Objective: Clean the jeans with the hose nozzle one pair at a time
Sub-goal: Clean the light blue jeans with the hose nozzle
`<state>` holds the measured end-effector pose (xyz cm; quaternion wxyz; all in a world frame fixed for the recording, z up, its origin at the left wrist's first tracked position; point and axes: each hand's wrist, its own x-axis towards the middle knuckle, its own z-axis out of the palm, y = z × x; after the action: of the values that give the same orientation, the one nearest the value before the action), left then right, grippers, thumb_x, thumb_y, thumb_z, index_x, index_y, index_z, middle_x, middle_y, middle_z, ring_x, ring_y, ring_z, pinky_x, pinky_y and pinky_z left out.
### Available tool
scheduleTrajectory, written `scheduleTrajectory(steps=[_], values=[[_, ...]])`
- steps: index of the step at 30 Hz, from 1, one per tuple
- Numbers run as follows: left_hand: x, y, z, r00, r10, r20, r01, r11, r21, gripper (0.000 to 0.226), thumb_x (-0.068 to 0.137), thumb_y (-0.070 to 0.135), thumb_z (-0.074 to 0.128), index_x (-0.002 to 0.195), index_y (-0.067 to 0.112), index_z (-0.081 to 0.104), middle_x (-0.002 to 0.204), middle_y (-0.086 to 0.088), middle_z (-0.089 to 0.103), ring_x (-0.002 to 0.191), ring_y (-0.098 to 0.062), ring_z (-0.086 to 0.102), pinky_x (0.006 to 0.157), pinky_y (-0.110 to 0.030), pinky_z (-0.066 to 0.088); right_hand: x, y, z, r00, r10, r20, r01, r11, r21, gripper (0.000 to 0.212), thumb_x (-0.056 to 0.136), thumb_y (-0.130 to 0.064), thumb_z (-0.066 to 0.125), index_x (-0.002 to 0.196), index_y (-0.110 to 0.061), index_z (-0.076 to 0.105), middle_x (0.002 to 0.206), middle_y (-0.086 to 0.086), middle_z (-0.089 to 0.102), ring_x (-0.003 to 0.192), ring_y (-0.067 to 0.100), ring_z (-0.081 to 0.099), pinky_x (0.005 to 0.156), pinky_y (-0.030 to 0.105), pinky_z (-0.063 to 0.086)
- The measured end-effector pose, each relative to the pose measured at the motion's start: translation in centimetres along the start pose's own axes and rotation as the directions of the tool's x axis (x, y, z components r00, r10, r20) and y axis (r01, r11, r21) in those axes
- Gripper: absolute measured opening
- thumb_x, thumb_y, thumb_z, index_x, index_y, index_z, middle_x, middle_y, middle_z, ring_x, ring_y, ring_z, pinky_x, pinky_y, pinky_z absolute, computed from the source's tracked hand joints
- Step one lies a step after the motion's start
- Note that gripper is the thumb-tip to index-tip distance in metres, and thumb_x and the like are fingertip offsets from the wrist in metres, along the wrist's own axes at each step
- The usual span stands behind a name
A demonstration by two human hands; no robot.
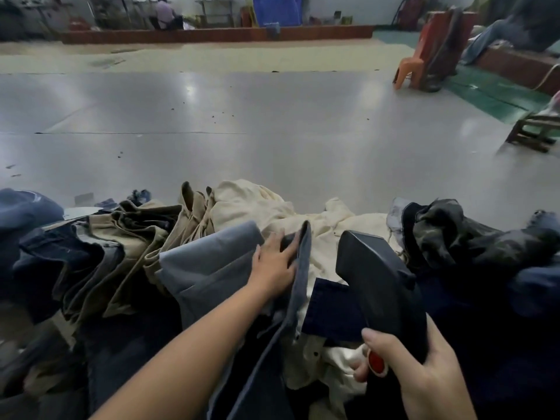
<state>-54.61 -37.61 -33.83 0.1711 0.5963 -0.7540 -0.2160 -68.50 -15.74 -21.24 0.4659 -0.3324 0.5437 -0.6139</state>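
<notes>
Beyond the heap's far edge the grey floor lies open, an orange chair well off to the right. The left hand rests, fingers straight, on grey-blue jeans just left of the black nozzle (red trigger under the thumb), gripped by the right hand. Cream trousers lie behind, khaki trousers left, dark garments right.
</notes>
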Motion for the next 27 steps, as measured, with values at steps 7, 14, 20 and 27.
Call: scheduleTrajectory(steps=[7,14,20,27], values=[[-6.6,1.3,3.5,0.984,-0.167,0.061,0.178,0.927,-0.331,0.108,0.066,0.094,0.016,0.151,0.027,0.017,0.152,0.008,-0.032,0.143,-0.021,-0.027,0.112,-0.058,-0.013,0.1,1.0,-0.2,0.999,0.019,-0.034,-0.02,1.0,-0.013,0.025,0.078,0.015,0.064,0.079,-0.01,0.064,0.045,0.015,0.051,0.037,0.028,0.052,0.04,0.026,0.049],[-7.6,2.5,1.7,0.821,-0.473,0.32,0.555,0.529,-0.642,0.044,0.098,0.024,0.044,0.137,0.006,0.046,0.134,-0.022,0.052,0.112,-0.035,0.056,0.091,-0.038,0.047,-0.1,0.6,-0.4,0.998,0.026,-0.062,-0.027,1.0,-0.011,0.018,0.08,0.013,0.064,0.081,-0.005,0.059,0.047,0.012,0.054,0.039,0.025,0.055,0.039,0.023,0.047],[-13.2,1.5,-8.2,0.85,-0.195,0.489,0.467,-0.148,-0.872,0.039,0.078,0.024,0.049,0.087,-0.002,0.076,0.104,-0.027,0.069,0.085,-0.04,0.07,0.067,-0.044,0.058,0.9,0.9,-0.1,0.999,-0.044,0.021,0.045,0.997,-0.06,0.038,0.072,0.007,0.077,0.092,-0.022,0.063,0.06,-0.004,0.065,0.052,0.011,0.063,0.049,0.019,0.051],[-19.5,5.2,-13.1,0.905,-0.119,0.408,0.371,-0.247,-0.895,0.045,0.077,0.031,0.049,0.088,-0.003,0.075,0.1,-0.027,0.069,0.084,-0.041,0.07,0.061,-0.045,0.057,-0.4,2.1,3.7,0.985,-0.132,0.11,0.147,0.979,-0.141,0.066,0.059,-0.021,0.083,0.119,-0.033,0.058,0.108,-0.007,0.072,0.102,0.01,0.068,0.09,0.034,0.053]])
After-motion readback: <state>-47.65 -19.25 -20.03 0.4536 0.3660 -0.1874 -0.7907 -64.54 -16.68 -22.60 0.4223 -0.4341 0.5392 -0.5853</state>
